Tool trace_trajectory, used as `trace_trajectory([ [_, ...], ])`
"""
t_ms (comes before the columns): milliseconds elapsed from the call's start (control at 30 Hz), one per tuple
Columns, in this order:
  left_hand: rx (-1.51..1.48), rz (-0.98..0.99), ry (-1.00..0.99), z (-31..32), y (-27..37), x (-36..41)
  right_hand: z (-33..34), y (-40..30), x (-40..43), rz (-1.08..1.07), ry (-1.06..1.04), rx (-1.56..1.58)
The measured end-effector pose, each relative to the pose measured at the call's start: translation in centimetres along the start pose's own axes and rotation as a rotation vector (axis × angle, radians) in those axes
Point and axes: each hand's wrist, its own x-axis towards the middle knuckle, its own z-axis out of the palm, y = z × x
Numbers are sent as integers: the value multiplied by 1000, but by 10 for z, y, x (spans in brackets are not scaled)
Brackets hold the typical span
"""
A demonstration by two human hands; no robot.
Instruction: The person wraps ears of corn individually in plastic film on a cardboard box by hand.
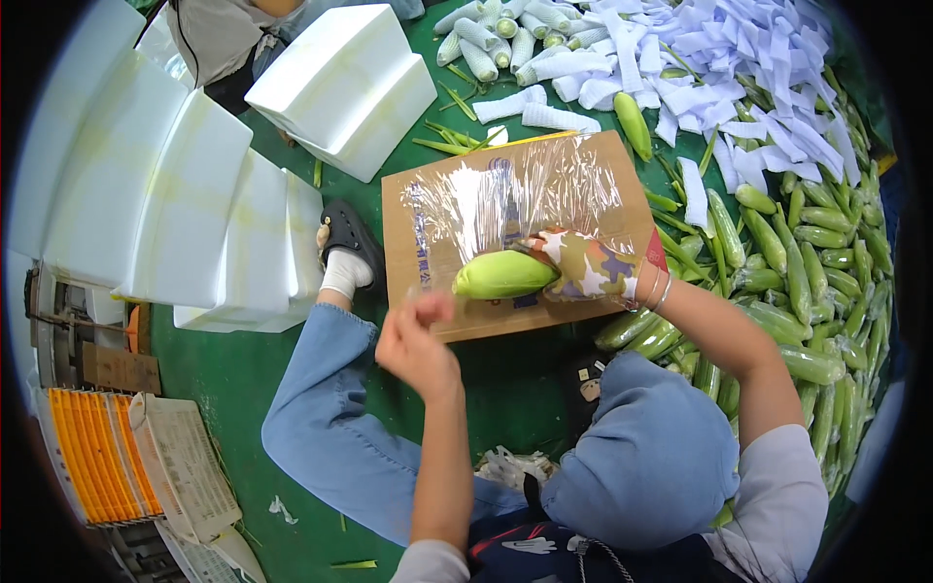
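Note:
My right hand [583,264], in a camouflage-patterned glove, grips the right end of a green corn cob in its husk [506,275]. The cob lies level over a cardboard box [408,197] whose upper face is covered with wrinkled clear film. My bare left hand [420,342] is just left of and below the cob's left tip, its fingers curled and partly blurred. Whether those fingers hold anything thin, such as film, I cannot tell.
White foam boxes [197,204] stand at the left, and another foam box [342,87] is beyond my foot. Many wrapped corn cobs [816,364] are heaped at the right. White foam net sleeves [765,73] are piled at the upper right. Orange crates [102,455] stand lower left.

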Motion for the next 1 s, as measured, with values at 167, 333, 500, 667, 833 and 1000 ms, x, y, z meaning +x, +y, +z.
trace_trajectory([
  [167, 588, 593, -725, 39, -50, 35, 5, 21, 14, -111, 59, -116],
  [333, 1006, 853, -976, 52, -49, 51, 39, -15, -73, 592, 567, -354],
  [500, 1216, 761, -1167, 55, -39, 58, 34, 11, -110, 460, 295, -422],
  [667, 1143, 746, -1236, 39, -30, 37, -1, 34, -85, 207, 1023, 372],
  [833, 1058, 550, -1439, 7, -19, 28, 59, -53, -67, 424, 390, -84],
  [1000, 939, 891, -956, 25, -30, 43, 20, -4, -19, 418, 424, -396],
])
